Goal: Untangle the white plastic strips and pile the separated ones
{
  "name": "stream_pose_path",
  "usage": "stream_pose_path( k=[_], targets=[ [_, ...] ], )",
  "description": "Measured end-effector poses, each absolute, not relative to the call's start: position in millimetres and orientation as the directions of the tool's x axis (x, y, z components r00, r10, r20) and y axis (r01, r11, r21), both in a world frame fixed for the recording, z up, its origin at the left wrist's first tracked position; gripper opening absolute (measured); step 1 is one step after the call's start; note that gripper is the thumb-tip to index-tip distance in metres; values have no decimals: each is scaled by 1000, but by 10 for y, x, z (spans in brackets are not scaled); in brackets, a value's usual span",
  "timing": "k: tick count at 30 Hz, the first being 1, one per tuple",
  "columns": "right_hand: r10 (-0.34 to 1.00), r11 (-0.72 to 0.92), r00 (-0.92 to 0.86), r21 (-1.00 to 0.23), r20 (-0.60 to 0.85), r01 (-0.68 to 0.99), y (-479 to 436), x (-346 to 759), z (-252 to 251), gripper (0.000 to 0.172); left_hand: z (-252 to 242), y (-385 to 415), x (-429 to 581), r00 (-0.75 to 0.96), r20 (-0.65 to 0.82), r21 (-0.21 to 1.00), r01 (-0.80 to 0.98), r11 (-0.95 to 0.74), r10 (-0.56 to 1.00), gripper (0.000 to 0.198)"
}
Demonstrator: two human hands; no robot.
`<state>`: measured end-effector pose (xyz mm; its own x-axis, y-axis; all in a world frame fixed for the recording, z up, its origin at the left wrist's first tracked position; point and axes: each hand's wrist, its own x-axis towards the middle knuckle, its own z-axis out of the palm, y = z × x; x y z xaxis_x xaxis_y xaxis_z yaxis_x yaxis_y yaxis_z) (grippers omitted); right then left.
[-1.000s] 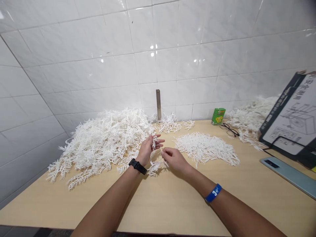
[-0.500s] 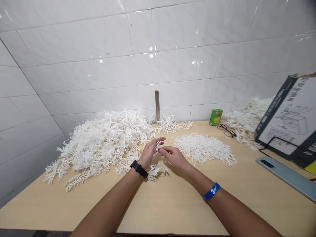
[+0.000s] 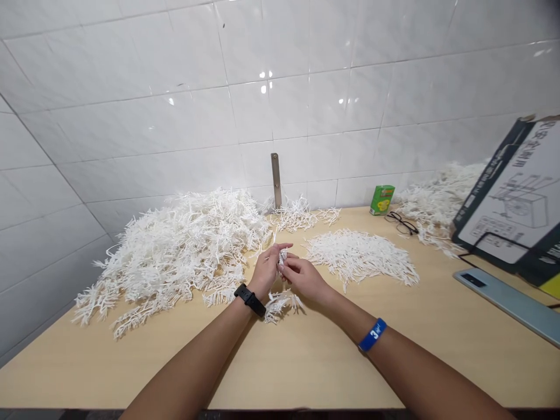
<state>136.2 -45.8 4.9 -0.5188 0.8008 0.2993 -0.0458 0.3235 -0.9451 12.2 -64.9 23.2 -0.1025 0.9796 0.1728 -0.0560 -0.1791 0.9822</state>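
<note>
My left hand [image 3: 265,269] and my right hand [image 3: 303,278] meet above the middle of the wooden table [image 3: 306,361]. Between their fingertips is a small white branched plastic piece [image 3: 282,256], pinched from both sides. Just below the hands lies a small loose clump of the same white pieces [image 3: 280,302]. A big tangled heap of white plastic pieces [image 3: 179,245] fills the table to the left of my left hand. A flatter, finer pile of small white bits [image 3: 361,255] lies to the right of my right hand.
A third white heap [image 3: 431,201] sits at the back right beside glasses [image 3: 400,223] and a small green box [image 3: 382,200]. A printed cardboard box [image 3: 514,198] and a phone [image 3: 507,300] lie at the right. A metal bracket [image 3: 275,179] stands on the tiled wall.
My right hand has come up off the table and closed in on my left hand, so both now pinch the white piece. The view has tilted slightly.
</note>
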Motion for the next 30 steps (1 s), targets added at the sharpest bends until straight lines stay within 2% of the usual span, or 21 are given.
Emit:
stream_pose_path(
  k=[4,8,14,17,21,23,26,28,30],
  targets=[
    [795,243,-561,-969,229,-51,-502,1377,97,34,242,-664,123,-148,203,979,40,-200,968,62],
    [781,278,-573,-960,246,-33,-566,1407,171,34,264,-665,134,-221,246,968,109,-226,944,57],
    [672,414,-670,-910,314,-10,-743,1405,237,37,303,-613,16,-251,129,977,-135,-167,959,51],
    [772,426,-525,-905,357,11,-640,1451,242,38,344,-614,-27,-224,139,959,-211,-187,965,53],
    [891,442,-225,-865,394,237,-259,1643,182,38,379,-635,2,-184,113,937,-307,-166,976,51],
    [916,402,-183,-827,358,393,-85,1742,128,33,367,-632,16,-163,102,934,-325,-150,981,49],
    [950,308,-134,-793,281,526,39,1818,67,28,331,-616,13,-136,106,936,-321,-145,985,48],
    [958,277,-100,-784,268,555,24,1810,66,31,312,-609,8,-130,116,943,-298,-151,985,50],
    [946,310,-85,-801,312,513,-47,1767,101,31,305,-611,13,-119,125,949,-277,-153,985,51]
  ],
)
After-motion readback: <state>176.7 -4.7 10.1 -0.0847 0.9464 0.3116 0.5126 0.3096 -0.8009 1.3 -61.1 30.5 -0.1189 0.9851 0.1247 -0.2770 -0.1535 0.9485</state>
